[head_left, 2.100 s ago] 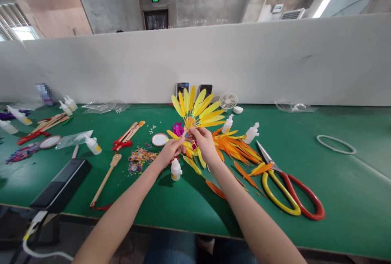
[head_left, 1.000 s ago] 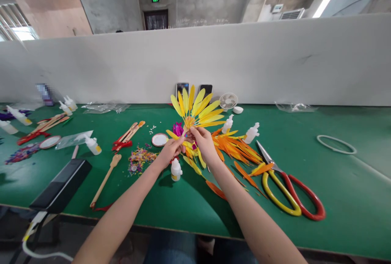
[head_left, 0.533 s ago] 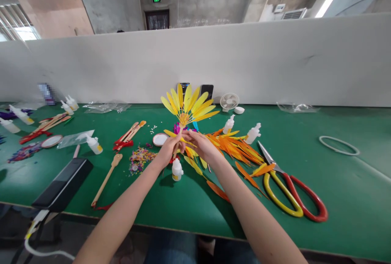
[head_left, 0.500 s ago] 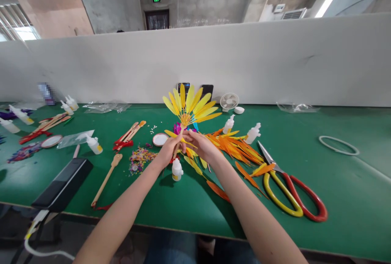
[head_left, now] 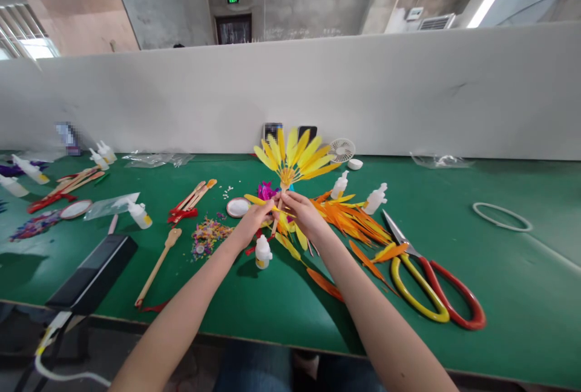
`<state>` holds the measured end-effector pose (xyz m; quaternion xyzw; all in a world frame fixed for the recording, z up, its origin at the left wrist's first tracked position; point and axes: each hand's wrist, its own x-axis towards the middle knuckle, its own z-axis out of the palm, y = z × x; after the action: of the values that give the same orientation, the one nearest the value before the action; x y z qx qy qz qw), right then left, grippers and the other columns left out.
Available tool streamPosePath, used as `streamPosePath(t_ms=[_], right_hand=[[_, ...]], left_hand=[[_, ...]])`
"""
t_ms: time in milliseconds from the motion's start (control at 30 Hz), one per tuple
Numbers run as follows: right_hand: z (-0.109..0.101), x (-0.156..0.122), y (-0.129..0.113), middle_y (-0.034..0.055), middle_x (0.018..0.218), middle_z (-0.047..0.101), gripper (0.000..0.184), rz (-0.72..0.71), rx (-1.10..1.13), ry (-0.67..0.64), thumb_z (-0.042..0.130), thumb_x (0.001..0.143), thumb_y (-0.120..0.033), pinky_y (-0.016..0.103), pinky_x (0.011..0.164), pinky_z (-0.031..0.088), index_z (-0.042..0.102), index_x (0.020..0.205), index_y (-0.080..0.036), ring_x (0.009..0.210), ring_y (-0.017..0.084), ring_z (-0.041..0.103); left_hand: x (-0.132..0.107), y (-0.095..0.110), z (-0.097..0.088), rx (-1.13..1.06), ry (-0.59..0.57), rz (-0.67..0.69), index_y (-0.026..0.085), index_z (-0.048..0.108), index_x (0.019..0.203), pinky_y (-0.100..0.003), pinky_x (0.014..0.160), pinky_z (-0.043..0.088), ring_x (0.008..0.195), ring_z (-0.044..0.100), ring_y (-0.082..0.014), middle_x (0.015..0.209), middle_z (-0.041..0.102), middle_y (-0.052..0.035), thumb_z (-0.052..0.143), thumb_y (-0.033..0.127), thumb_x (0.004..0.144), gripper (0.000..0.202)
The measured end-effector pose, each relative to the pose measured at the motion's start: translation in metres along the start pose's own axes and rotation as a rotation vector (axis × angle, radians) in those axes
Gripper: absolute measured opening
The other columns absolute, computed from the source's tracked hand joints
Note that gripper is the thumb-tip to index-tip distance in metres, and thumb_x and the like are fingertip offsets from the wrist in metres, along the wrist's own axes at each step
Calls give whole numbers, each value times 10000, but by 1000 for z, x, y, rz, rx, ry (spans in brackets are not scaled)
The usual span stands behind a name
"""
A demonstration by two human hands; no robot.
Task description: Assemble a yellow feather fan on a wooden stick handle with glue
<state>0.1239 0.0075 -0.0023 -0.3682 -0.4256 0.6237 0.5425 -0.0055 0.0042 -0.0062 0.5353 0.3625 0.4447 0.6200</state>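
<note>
A fan of yellow feathers on a wooden stick stands upright over the green table. My right hand pinches the stick just below the feathers. My left hand is closed beside it and holds a single loose yellow feather that lies across towards the stick. Under both hands lie more yellow feathers and a pink tuft. A small white glue bottle stands just below my left wrist.
A pile of orange feathers and large scissors with yellow and red handles lie to the right. Two glue bottles, a small white fan, a white dish, wooden sticks and a black box lie around. A white partition runs behind.
The feather fan tipped left, then swung back right and a little lower. My right hand slid down the stick; my left hand kept its loose yellow feather.
</note>
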Motion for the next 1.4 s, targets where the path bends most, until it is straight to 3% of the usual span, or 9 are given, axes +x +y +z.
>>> streamPosePath(t_ms=[167, 267, 400, 733, 900, 1067, 1233, 1400], right_hand=[[-7, 8, 6, -39, 576, 576, 288, -33, 5, 99, 664, 552, -461, 254, 600, 433, 564, 637, -205, 579, 120, 552], [-6, 8, 9, -49, 556, 548, 293, -21, 14, 90, 661, 551, -460, 278, 608, 452, 555, 658, -209, 550, 123, 548], [-1, 5, 12, -59, 549, 514, 294, -19, 41, 90, 668, 542, -443, 288, 616, 466, 565, 686, -209, 533, 117, 538], [2, 8, 21, -79, 519, 458, 249, 14, 124, 160, 649, 559, -363, 259, 557, 451, 541, 737, -228, 494, 100, 494], [2, 8, 23, -75, 520, 454, 214, 59, 157, 130, 639, 577, -346, 249, 515, 432, 539, 728, -231, 467, 92, 464], [5, 5, 21, -75, 536, 467, 200, 111, 218, 87, 636, 598, -305, 234, 533, 431, 580, 772, -226, 476, 81, 468], [10, 2, 18, -49, 567, 520, 182, 138, 228, 68, 642, 566, -265, 230, 513, 409, 602, 728, -192, 492, 86, 469], [14, 0, 19, -47, 540, 516, 145, 138, 264, 20, 641, 544, -249, 207, 440, 327, 578, 653, -178, 449, 68, 407]], left_hand=[[3, 8, -1, -68, 292, 107, 153, 475, 462, -209, 544, 389, 536, 467, -79, 533, 509, 10, 634, 356, 600, 293], [4, 11, -4, -175, 369, 119, 153, 399, 429, -189, 481, 347, 464, 417, -41, 525, 500, 24, 636, 257, 577, 298], [5, 13, -6, -262, 446, 76, 140, 474, 519, -169, 449, 327, 426, 404, -19, 542, 534, 30, 618, 172, 580, 160], [5, 14, -6, -268, 487, 89, 123, 515, 565, -188, 561, 416, 488, 488, -34, 549, 552, 25, 680, 242, 597, 206], [6, 13, -8, -302, 488, 120, 132, 492, 599, -201, 652, 442, 556, 539, -45, 601, 584, 19, 659, 167, 602, 171], [7, 13, -10, -346, 575, 142, 164, 435, 718, -207, 611, 442, 518, 536, -53, 593, 598, 28, 644, 120, 615, 237], [7, 12, -11, -325, 514, 171, 141, 493, 694, -180, 602, 431, 537, 533, -37, 619, 589, 24, 653, 198, 627, 182], [7, 10, -11, -340, 474, 180, 157, 465, 673, -182, 574, 432, 540, 546, -49, 588, 556, 52, 684, 252, 588, 253]])
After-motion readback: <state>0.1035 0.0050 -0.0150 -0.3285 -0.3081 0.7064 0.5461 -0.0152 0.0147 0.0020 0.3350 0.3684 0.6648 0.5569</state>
